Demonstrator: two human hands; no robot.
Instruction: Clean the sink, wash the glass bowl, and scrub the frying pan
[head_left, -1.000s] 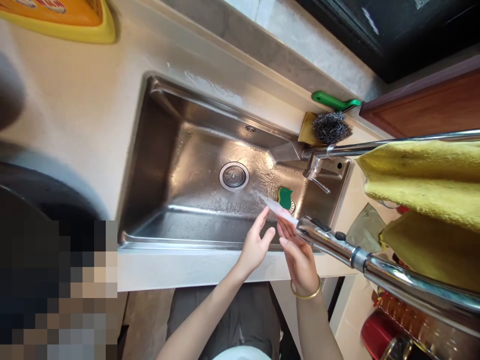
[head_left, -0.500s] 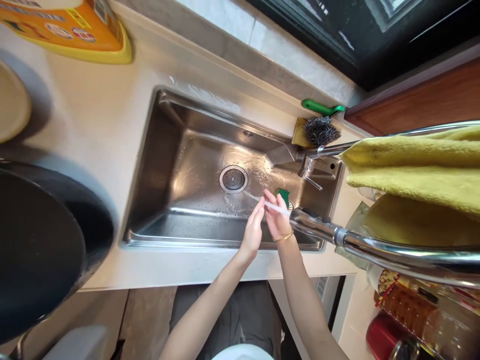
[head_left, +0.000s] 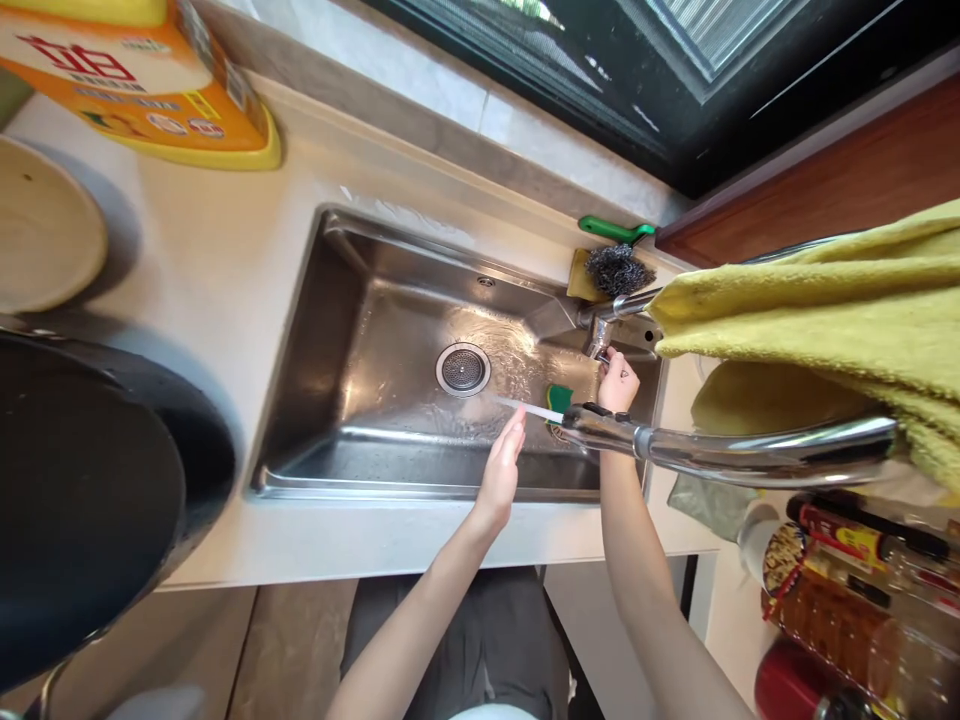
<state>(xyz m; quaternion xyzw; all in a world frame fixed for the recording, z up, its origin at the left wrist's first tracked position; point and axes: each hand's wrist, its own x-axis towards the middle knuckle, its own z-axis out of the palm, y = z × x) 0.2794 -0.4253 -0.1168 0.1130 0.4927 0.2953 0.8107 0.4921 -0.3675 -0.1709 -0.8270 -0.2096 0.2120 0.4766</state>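
Note:
Over the front part of the steel sink (head_left: 397, 310), my left hand (head_left: 500, 472) is open, fingers straight and held together. Its fingertips are at the stream of water (head_left: 534, 410) that flows from the chrome faucet spout (head_left: 607, 430). My right hand (head_left: 619, 384) has its fingers closed on the faucet handle (head_left: 598, 340) at the sink's right end. The spout passes above my right wrist and hides part of it. Below the stream's start, a green and yellow sponge (head_left: 558, 400) rests in the sink, near the round drain strainer (head_left: 463, 370).
A steel wool scrubber (head_left: 619, 270) and a green-handled tool (head_left: 611, 230) lie behind the faucet. Yellow towels (head_left: 810, 300) hang at right above several bottles (head_left: 832, 600). A dark pan (head_left: 82, 500) and an orange detergent jug (head_left: 157, 90) stand at left.
My right hand has left my left hand at the water stream, moved right and back, and closed on the faucet handle. My left hand stays by the stream. The view has shifted slightly.

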